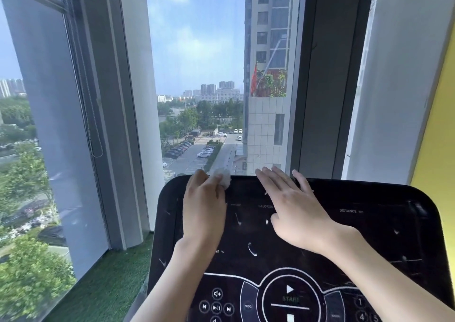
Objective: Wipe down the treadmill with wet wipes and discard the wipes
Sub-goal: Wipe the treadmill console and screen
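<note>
A crumpled white wet wipe [222,178] is clamped in the fingers of the left hand [204,206] at the console's [369,235] 11 o'clock edge. The right hand [295,210] is laid flat, fingers spread, empty, toward 12 o'clock on the black treadmill console.

Ahead of you stands a tall glass window [197,75] with a grey metal frame [105,124]; a beaded blind cord [94,134] hangs at its left, above green artificial turf flooring [110,284]. A yellow wall [435,149] borders your right.
</note>
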### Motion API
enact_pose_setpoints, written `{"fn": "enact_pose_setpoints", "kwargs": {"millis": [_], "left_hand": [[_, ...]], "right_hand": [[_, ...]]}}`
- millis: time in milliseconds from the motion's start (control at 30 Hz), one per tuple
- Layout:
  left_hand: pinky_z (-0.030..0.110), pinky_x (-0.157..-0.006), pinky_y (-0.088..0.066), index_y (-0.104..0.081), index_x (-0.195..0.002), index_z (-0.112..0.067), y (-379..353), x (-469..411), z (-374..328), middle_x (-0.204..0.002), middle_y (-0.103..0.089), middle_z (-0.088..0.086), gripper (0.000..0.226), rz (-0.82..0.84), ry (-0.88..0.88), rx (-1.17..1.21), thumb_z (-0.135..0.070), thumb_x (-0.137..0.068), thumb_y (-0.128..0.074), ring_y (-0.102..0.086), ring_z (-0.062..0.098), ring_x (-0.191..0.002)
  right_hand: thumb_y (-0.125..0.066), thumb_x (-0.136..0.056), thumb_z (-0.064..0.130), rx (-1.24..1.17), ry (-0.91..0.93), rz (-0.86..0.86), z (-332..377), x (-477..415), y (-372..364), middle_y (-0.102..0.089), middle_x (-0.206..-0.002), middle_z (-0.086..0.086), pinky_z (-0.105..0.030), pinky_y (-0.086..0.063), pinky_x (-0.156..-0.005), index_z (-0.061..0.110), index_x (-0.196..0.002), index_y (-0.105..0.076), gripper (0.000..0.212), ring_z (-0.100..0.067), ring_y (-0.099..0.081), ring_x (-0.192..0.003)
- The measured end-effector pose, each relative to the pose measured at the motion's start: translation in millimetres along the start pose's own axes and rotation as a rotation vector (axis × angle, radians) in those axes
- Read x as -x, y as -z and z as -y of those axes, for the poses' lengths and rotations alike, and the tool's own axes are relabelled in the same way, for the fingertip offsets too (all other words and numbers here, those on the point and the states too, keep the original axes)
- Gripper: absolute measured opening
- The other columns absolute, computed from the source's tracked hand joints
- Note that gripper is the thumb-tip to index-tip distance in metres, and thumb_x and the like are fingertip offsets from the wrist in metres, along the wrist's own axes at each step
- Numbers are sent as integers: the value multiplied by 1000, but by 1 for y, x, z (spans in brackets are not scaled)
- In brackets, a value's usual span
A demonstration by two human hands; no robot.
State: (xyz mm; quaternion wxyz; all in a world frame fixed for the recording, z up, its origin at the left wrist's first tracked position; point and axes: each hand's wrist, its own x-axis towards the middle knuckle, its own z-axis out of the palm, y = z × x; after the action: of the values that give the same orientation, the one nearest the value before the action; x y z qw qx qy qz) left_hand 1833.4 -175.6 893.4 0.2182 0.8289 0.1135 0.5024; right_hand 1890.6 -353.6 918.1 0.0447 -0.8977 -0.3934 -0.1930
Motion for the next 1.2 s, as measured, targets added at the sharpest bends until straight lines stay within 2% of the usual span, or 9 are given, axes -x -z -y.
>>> {"fn": "enact_pose_setpoints", "kwargs": {"millis": [100,200,300,400,533,667,833,1033,1200], "left_hand": [[27,-68,-42,-75,-99,-13,4,17,-9,-81,-44,-6,24,84,-178,10,4,-87,-63,-48,17,-76],[25,-69,-36,-76,-105,-14,6,-1,10,-82,-47,-3,24,37,-61,-14,-2,-91,-60,-50,20,-78],[23,-69,-36,-76,-99,-14,7,3,4,-81,-46,-4,21,29,-56,1,-2,-90,-62,-50,18,-76],[23,-68,-40,-75,-99,-12,7,21,-4,-79,-41,-9,21,96,-249,14,2,-84,-69,-46,13,-73],[27,-71,-38,-76,-99,-11,6,1,14,-81,-46,-2,20,4,-39,-4,0,-89,-62,-53,24,-79],[27,-69,-41,-75,-100,-12,4,18,-6,-81,-46,-3,20,122,-199,31,0,-88,-64,-52,20,-77],[23,-67,-26,-75,-100,-11,9,-12,8,-84,-47,-1,20,10,-6,-16,-3,-92,-59,-50,23,-78],[27,-70,-36,-74,-99,-14,11,0,12,-82,-47,-3,22,57,-127,-18,1,-88,-62,-52,22,-79],[25,-69,-38,-73,-95,-14,17,9,5,-81,-48,-2,20,134,-251,-32,-2,-86,-59,-54,23,-75]], "right_hand": [[-37,-98,33,5,-1,-18,0,1,-4,0,-168,2,-46,6,-123,29,-157,14,77,-14,10,-153],[4,-86,60,19,-17,-39,1,0,-7,-2,-168,4,-45,4,-124,31,-156,14,77,-13,7,-154],[15,-79,64,23,-27,-39,1,-1,-9,-4,-167,6,-46,3,-124,30,-156,11,84,-13,5,-153],[15,-80,64,36,-30,-40,2,-2,-9,-6,-167,5,-46,2,-124,27,-157,7,87,-13,3,-153],[12,-79,66,17,-37,-29,4,-2,-7,-9,-167,4,-46,2,-124,26,-158,3,89,-14,-1,-154],[13,-78,65,54,-45,-26,5,-3,-8,-10,-166,5,-47,1,-123,26,-158,5,89,-14,-1,-153],[11,-80,65,75,-47,-11,4,-4,-10,-12,-165,5,-48,-1,-123,27,-158,2,87,-15,-4,-153],[6,-83,64,74,-43,-37,3,-4,-12,-18,-164,3,-49,-3,-123,25,-158,-3,86,-17,-8,-153],[-35,-103,43,14,53,-14,26,-17,-2,-7,-167,2,-48,5,-123,23,-157,9,73,-13,4,-154]]}}
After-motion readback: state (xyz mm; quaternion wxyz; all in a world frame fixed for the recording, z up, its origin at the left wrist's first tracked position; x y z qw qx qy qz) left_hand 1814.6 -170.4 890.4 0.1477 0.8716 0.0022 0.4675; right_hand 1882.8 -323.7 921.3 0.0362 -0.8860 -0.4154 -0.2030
